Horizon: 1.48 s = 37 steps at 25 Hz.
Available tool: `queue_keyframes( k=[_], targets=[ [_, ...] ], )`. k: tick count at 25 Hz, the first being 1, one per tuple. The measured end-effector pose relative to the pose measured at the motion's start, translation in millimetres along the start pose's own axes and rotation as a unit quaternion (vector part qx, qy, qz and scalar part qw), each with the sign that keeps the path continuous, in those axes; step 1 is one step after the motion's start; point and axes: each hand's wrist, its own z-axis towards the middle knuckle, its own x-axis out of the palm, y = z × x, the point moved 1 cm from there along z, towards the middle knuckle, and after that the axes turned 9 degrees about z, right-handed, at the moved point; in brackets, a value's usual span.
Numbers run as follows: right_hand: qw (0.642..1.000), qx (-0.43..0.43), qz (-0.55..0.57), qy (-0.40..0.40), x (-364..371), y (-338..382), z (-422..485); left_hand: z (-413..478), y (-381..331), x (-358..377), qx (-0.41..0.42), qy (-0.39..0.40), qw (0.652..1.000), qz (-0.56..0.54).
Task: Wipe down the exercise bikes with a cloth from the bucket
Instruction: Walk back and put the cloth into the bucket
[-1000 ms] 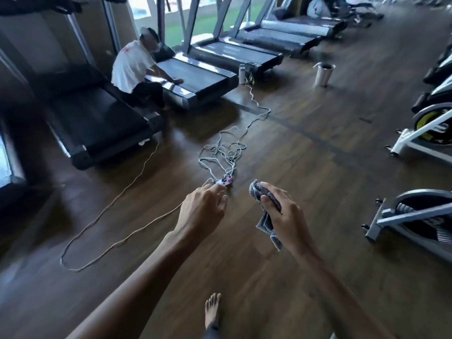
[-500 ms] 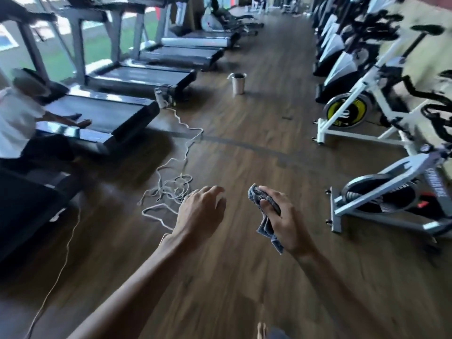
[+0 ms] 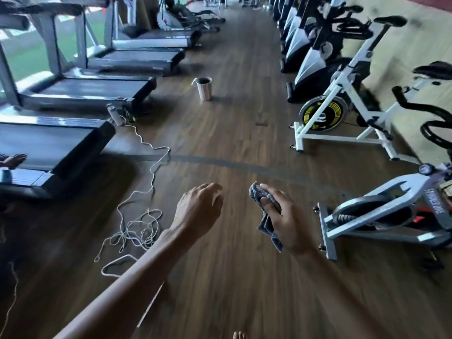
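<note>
The nearest grey-framed exercise bike (image 3: pixel 396 189), low on the right, is cut off at the edge. The left hand (image 3: pixel 198 209) is loosely curled and holds nothing, fingertips kinda blurred. The right hand (image 3: pixel 286 221) grips a crumpled grey-blue cloth (image 3: pixel 266 225), bunched up top with a tail dangling below. A steel bucket (image 3: pixel 205 91) sits far off on the floor.
</note>
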Motion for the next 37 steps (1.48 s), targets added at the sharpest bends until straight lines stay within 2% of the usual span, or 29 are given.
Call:
queue_keyframes(
  k=[8, 16, 23, 31, 37],
  targets=[
    [0.999, 0.030, 0.018, -0.011, 33, -44, 211, 226, 49, 25, 0.014, 0.004, 1.000, -0.022],
    [0.999, 0.022, -0.023, -0.039, 90, -83, 445, 456, 123, 34, 0.034, 0.010, 0.999, -0.035],
    [0.999, 0.021, -0.021, -0.018, 118, -134, 639, 644, 161, 62, 0.028, 0.023, 0.999, -0.018],
    [0.998, 0.006, -0.031, 0.053, 139, -184, 905, 880, 202, 85, -0.056, 0.021, 0.998, -0.011],
    [0.992, -0.002, -0.022, 0.122, 205, -207, 1072, 1019, 275, 94, -0.132, 0.008, 0.991, -0.011]
  ],
)
